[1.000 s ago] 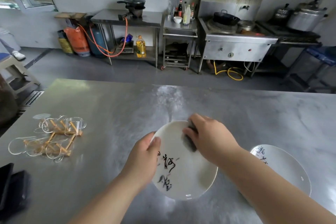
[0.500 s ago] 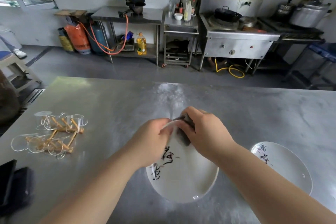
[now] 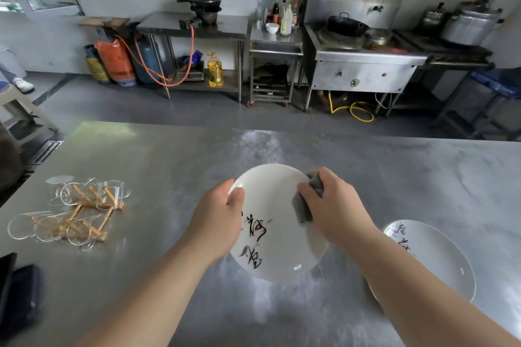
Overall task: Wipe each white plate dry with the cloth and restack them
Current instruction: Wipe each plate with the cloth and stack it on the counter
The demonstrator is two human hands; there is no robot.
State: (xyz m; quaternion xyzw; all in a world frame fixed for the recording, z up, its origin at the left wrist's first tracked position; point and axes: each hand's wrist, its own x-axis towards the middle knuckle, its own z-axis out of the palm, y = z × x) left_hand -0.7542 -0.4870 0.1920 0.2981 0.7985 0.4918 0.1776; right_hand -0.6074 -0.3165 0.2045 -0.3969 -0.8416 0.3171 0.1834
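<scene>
Far left on the steel desk (image 3: pixel 146 166), clear glass cups (image 3: pixel 110 195) lie tipped on a wooden rack (image 3: pixel 84 215). Mid-desk, left hand (image 3: pixel 217 222) grips the white plate (image 3: pixel 270 234) by its left rim, thumb on the face, plate held tilted above the desk. Right hand (image 3: pixel 337 211), fingers (image 3: pixel 307 188) curled, pinches grey cloth (image 3: pixel 303 210) against plate's right edge. Second white plate (image 3: pixel 439 262) lies on desk at right, partly behind right forearm
</scene>
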